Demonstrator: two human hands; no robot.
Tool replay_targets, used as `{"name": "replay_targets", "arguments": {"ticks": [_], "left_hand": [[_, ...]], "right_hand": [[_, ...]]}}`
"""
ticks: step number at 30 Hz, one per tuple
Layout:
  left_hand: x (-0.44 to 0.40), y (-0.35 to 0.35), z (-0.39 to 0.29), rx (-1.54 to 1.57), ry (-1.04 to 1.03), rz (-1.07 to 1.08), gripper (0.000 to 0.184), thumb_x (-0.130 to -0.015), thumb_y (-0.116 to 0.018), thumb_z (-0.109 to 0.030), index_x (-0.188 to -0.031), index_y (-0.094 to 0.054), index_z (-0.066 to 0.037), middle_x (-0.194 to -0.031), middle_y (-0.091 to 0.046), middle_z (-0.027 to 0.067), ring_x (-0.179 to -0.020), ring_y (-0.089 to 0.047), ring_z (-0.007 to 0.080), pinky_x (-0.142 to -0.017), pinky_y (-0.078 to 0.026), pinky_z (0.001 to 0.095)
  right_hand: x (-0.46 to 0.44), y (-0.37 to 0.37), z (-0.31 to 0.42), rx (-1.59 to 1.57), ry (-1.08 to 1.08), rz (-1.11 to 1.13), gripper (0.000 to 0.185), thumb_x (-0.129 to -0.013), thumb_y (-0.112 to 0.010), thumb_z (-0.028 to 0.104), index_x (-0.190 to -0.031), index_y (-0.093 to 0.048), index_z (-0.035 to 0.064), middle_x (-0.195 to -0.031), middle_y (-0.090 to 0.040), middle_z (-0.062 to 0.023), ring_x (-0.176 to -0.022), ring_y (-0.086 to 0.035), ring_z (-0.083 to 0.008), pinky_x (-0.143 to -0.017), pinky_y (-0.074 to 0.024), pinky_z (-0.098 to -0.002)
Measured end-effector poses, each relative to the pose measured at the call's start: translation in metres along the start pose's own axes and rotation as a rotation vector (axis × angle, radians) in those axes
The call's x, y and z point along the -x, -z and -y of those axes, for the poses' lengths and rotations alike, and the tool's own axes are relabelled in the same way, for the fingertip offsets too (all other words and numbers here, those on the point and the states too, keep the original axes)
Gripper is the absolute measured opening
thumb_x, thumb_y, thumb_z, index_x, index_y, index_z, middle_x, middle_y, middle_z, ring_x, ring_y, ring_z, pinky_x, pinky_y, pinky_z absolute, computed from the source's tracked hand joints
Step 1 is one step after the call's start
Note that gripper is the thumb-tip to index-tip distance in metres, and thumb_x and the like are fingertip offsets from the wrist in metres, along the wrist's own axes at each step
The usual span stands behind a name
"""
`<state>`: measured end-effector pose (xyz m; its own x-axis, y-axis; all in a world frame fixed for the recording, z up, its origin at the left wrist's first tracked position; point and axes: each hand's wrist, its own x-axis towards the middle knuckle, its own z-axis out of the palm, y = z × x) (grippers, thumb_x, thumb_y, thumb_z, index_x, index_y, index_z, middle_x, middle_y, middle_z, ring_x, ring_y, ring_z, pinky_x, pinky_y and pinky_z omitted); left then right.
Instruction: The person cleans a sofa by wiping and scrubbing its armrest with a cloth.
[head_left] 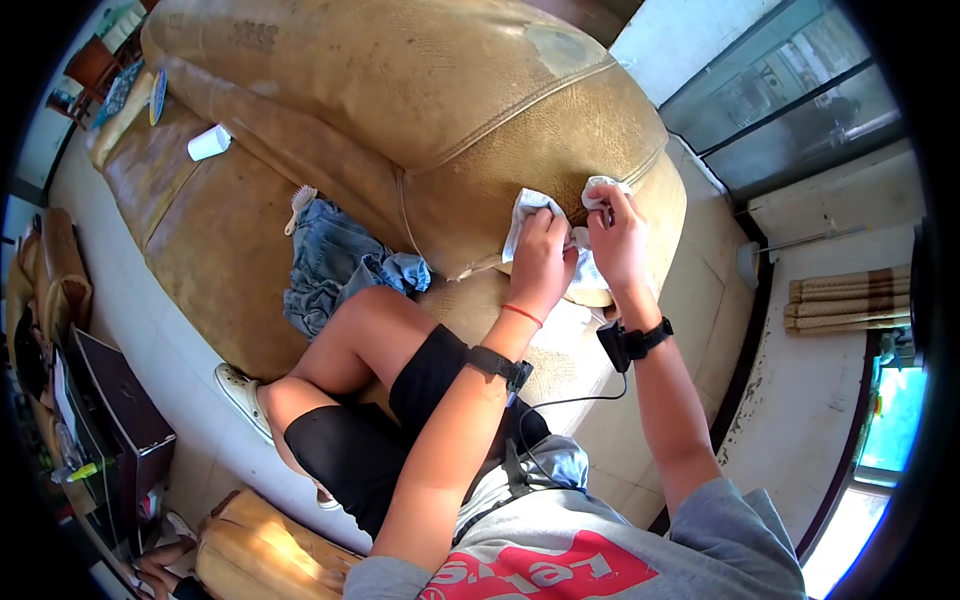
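Note:
My left hand (543, 258) is closed on a soft white piece of cloth (524, 212), part of which sticks up past the fingers. Close beside it, my right hand (620, 243) pinches another white part (604, 186). More white material hangs between and below the hands; whether it is all one piece I cannot tell. Both hands are above the seat at the right end of a worn tan leather sofa (480, 120). Crumpled blue denim clothing (335, 262) lies on the seat to the left, with a pale hairbrush (300, 206) against its upper edge.
A white cup-like object (209, 143) lies farther left on the sofa, near a hand fan (158, 97). A dark cabinet (125, 400) stands at left, a tan seat (265, 550) behind me. Another person's limbs (165, 565) show at lower left. A cable (575, 401) hangs from my right wrist.

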<state>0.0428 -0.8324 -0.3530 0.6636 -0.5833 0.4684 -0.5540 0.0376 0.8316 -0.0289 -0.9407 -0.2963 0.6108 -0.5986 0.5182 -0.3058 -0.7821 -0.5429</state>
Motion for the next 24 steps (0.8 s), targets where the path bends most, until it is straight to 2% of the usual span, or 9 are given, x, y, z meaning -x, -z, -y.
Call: {"name": "replay_targets", "arguments": {"ticks": [5, 8, 13, 14, 16, 17, 19, 24], "left_hand": [[0.0003, 0.0008, 0.0001, -0.006, -0.007, 0.006, 0.025, -0.072, -0.076, 0.005, -0.081, -0.054, -0.002, -0.09, -0.056, 0.0159, -0.09, -0.059, 0.0393, -0.078, -0.049, 0.0481], [0.001, 0.0029, -0.0006, -0.025, 0.031, 0.076, 0.024, -0.074, -0.073, 0.006, -0.094, -0.06, 0.001, -0.1, -0.058, 0.0181, -0.098, -0.059, 0.0403, -0.087, -0.051, 0.0489], [0.0005, 0.0044, -0.0017, -0.011, 0.053, 0.094, 0.026, -0.073, -0.074, 0.006, -0.095, -0.061, 0.002, -0.102, -0.059, 0.0191, -0.101, -0.06, 0.0415, -0.089, -0.051, 0.0487], [0.0004, 0.0042, -0.0015, -0.009, 0.052, 0.094, 0.027, -0.073, -0.075, 0.006, -0.095, -0.061, 0.002, -0.103, -0.06, 0.0192, -0.102, -0.06, 0.0416, -0.09, -0.052, 0.0487], [-0.0001, 0.0028, -0.0011, -0.013, 0.005, 0.027, 0.026, -0.072, -0.077, 0.005, -0.087, -0.057, -0.001, -0.094, -0.057, 0.0166, -0.093, -0.059, 0.0394, -0.082, -0.05, 0.0476], [-0.0007, 0.0025, -0.0013, -0.015, -0.02, -0.006, 0.027, -0.071, -0.078, 0.005, -0.082, -0.054, -0.002, -0.09, -0.056, 0.0153, -0.089, -0.059, 0.0383, -0.078, -0.049, 0.047], [-0.0008, 0.0027, -0.0019, -0.006, -0.013, -0.002, 0.027, -0.071, -0.078, 0.005, -0.083, -0.055, -0.002, -0.09, -0.056, 0.0154, -0.089, -0.059, 0.0383, -0.078, -0.049, 0.0471], [-0.0002, 0.0026, -0.0015, 0.005, -0.005, 0.002, 0.026, -0.071, -0.077, 0.005, -0.084, -0.055, -0.002, -0.09, -0.056, 0.0156, -0.088, -0.059, 0.0384, -0.077, -0.049, 0.0472]], "right_hand": [[0.0002, 0.0, 0.0014, 0.0, -0.001, -0.005, 0.025, -0.082, -0.064, -0.006, -0.103, -0.072, 0.0047, -0.094, -0.074, -0.0152, -0.082, -0.073, -0.0319, -0.075, -0.0588, -0.038], [0.0009, -0.0006, -0.0003, 0.006, -0.005, -0.01, 0.024, -0.082, -0.064, -0.006, -0.102, -0.072, 0.0052, -0.093, -0.074, -0.0151, -0.081, -0.073, -0.0318, -0.075, -0.0586, -0.038], [-0.0002, -0.0018, -0.001, 0.024, -0.006, -0.014, 0.024, -0.082, -0.065, -0.005, -0.102, -0.072, 0.0053, -0.093, -0.073, -0.0148, -0.079, -0.072, -0.0313, -0.074, -0.0584, -0.0379], [-0.0002, -0.0018, -0.0026, 0.024, 0.01, -0.011, 0.023, -0.084, -0.065, -0.006, -0.103, -0.072, 0.004, -0.093, -0.073, -0.014, -0.078, -0.071, -0.0278, -0.073, -0.0574, -0.0357], [0.0003, -0.0018, -0.006, 0.024, 0.04, -0.005, 0.023, -0.086, -0.065, -0.007, -0.106, -0.072, 0.0012, -0.095, -0.073, -0.0123, -0.077, -0.07, -0.021, -0.071, -0.0556, -0.0313], [0.0001, -0.002, -0.0052, 0.015, 0.029, -0.008, 0.023, -0.085, -0.065, -0.006, -0.105, -0.072, 0.0026, -0.094, -0.073, -0.013, -0.077, -0.07, -0.0242, -0.072, -0.0565, -0.0333], [-0.0005, -0.0022, -0.0027, -0.002, 0.005, -0.015, 0.024, -0.082, -0.065, -0.005, -0.102, -0.073, 0.0054, -0.092, -0.073, -0.0144, -0.078, -0.072, -0.0307, -0.073, -0.0583, -0.0371], [-0.0005, -0.0014, -0.0015, 0.023, 0.008, -0.01, 0.024, -0.082, -0.065, -0.004, -0.102, -0.072, 0.0055, -0.092, -0.073, -0.0141, -0.08, -0.073, -0.0305, -0.073, -0.0587, -0.0371]]}}
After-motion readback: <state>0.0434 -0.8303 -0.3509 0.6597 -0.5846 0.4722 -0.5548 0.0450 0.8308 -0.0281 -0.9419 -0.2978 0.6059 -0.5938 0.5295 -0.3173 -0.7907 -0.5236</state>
